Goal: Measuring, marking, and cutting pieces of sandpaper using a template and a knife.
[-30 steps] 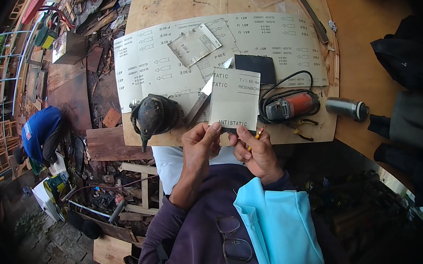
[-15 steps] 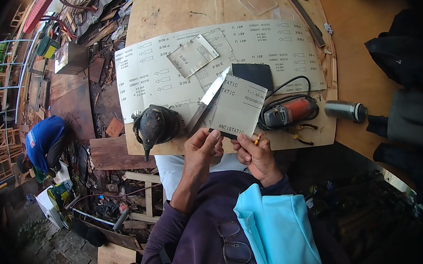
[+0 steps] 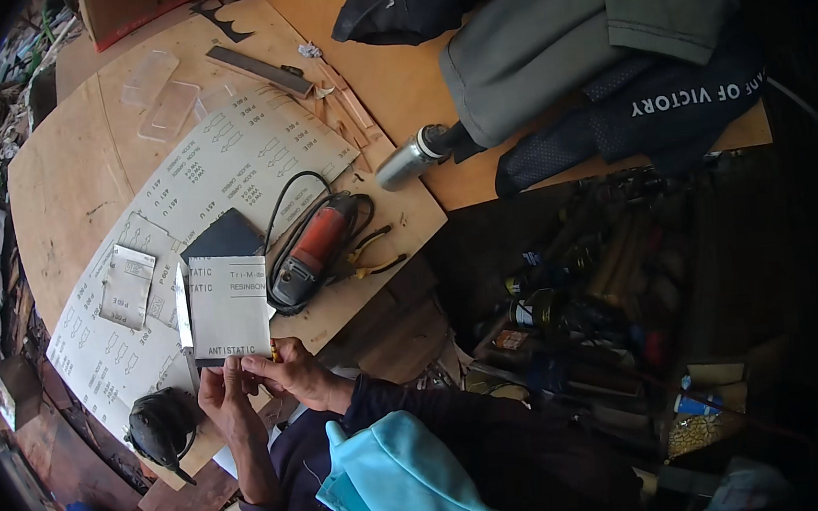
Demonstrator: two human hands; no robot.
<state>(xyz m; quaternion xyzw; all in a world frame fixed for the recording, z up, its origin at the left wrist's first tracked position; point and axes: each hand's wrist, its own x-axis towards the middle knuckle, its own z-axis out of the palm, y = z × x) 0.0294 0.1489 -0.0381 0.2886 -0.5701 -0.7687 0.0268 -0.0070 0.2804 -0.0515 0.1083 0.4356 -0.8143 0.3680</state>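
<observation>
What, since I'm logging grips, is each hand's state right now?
Left hand: closed, pinching the sandpaper at its lower edge.
Right hand: closed on it too, plus a yellow stick.

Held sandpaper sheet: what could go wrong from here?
The left grip could brush the bright, bare-looking blade just left of the sandpaper sheet, risking a cut. Held only along its lower end, the sandpaper sheet may bend or slip. The pliers, near the edge of the wooden table beside the grinder, might get knocked off.
</observation>
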